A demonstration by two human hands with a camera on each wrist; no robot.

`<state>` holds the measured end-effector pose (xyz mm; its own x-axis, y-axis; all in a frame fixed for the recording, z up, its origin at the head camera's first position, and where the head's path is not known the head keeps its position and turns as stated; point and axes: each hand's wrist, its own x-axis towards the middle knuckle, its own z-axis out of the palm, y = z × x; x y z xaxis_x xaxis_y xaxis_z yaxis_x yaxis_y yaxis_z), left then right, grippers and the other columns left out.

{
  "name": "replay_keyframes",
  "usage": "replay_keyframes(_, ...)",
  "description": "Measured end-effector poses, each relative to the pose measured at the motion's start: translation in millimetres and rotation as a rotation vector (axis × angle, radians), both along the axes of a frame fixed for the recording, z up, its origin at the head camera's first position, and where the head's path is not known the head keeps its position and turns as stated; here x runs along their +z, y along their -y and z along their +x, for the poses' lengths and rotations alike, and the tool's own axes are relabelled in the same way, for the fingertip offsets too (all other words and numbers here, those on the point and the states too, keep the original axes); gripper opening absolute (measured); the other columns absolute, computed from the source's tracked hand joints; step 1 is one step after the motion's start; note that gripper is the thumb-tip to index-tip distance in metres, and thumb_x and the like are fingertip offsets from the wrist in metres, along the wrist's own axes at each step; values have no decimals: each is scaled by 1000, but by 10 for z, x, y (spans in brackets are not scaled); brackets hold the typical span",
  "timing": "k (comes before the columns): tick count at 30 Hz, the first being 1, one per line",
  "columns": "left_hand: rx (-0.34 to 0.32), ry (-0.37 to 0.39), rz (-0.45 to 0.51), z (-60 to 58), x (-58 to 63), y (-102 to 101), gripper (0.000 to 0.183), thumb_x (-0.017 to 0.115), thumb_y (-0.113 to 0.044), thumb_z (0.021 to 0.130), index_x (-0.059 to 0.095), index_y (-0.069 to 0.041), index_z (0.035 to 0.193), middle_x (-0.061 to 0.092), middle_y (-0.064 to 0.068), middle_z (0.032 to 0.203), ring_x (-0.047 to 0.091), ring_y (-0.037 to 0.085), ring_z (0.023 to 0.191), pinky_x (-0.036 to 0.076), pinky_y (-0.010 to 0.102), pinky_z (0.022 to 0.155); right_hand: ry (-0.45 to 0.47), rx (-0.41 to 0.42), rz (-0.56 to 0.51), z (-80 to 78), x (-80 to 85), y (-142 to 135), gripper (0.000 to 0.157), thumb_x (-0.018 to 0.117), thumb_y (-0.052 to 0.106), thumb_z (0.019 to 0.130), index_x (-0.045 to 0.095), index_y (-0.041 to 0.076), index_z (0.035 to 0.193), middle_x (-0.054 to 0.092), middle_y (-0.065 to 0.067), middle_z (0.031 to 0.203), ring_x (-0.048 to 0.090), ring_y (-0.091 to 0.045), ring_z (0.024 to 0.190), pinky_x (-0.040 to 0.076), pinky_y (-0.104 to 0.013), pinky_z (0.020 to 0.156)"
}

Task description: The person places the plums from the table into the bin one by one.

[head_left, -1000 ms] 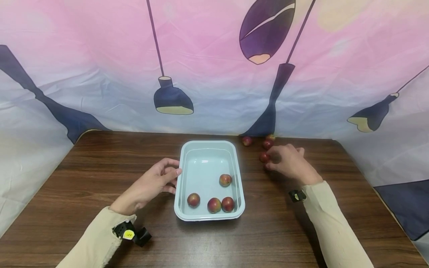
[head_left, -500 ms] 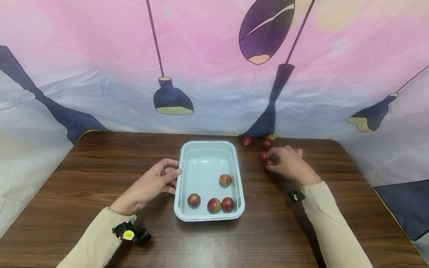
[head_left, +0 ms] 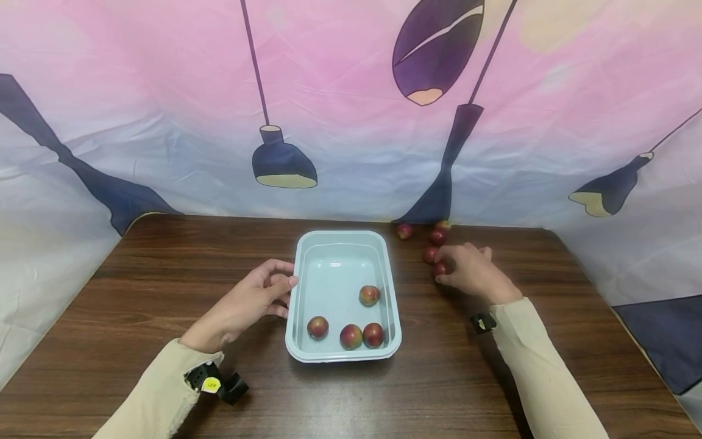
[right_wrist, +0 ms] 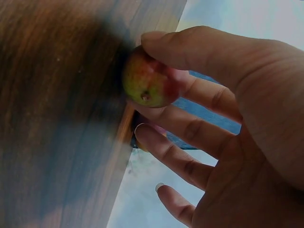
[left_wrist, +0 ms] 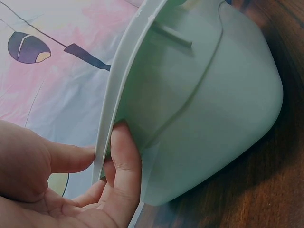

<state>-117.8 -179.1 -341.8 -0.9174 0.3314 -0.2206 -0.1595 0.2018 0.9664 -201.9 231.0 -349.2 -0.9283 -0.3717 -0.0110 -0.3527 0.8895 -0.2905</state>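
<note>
My left hand point(head_left: 249, 305) pinches the left rim of a pale green plastic tray point(head_left: 342, 356). In the left wrist view the thumb lies on one side of the rim and the fingers curl behind it, against the tray's outer wall point(left_wrist: 213, 99). Several red-green plums, such as the near-left plum point(head_left: 317, 328), lie inside. Right of the tray, my right hand point(head_left: 474, 271) pinches a plum point(right_wrist: 152, 80) between thumb and fingers, low over the table. Another plum point(head_left: 430, 255) sits right beside the fingertips.
Farther back on the dark wooden table point(head_left: 351, 402) lie more plums: a lone plum point(head_left: 404, 231), a red plum point(head_left: 437, 237) and a yellowish plum point(head_left: 443, 225) near the back edge. A printed cloth point(head_left: 351, 122) hangs behind the table.
My right hand has shifted slightly to the left and toward me, and the plum at its fingertips shows more. The left hand and tray have stayed in place.
</note>
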Motion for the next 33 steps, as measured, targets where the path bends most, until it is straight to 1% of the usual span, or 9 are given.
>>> replay_keyframes(8,4,1,-12,1,6,-4,46,49,-20,109,34,5,145,63,21,116,68,17,91,63,31,78,11,-5,15,3,21,-9,24,83,21,80,72,18,102,74,1,95,63,-32,99,33,-53,83)
replay_keyframes(14,5,-3,-17,1,11,-5,45,49,-20,109,35,4,144,63,22,117,68,18,92,63,31,79,-4,-5,8,21,67,-3,23,82,22,82,72,18,103,74,0,96,62,-34,100,33,-54,83)
replay_keyframes(19,9,2,-15,3,14,-7,46,49,-20,109,34,4,145,63,21,117,67,17,92,63,31,78,-10,-4,6,29,99,5,21,82,23,83,72,18,101,72,3,89,61,-34,101,33,-56,84)
replay_keyframes(23,11,4,-10,6,14,-9,46,49,-20,109,34,4,146,62,21,118,68,18,93,63,31,79,-22,1,5,36,121,11,21,81,23,83,72,19,101,71,4,86,61,-34,103,33,-57,84)
replay_keyframes(28,11,6,-4,8,8,-10,46,49,-20,109,35,4,145,63,21,117,68,17,92,63,31,78,-38,6,6,50,153,32,28,81,25,83,73,19,110,75,-1,98,60,-35,108,32,-55,85)
replay_keyframes(30,11,6,-3,9,8,-9,46,49,-20,109,35,4,145,63,21,117,68,17,92,62,30,78,-41,5,4,58,171,45,31,81,25,83,74,18,113,76,-3,106,60,-35,108,32,-54,86)
replay_keyframes(33,11,5,-2,7,7,-8,46,50,-20,109,35,4,145,62,21,118,67,17,92,62,30,77,-42,9,-7,74,202,69,31,81,24,84,74,18,114,76,-3,109,60,-34,107,31,-55,88)
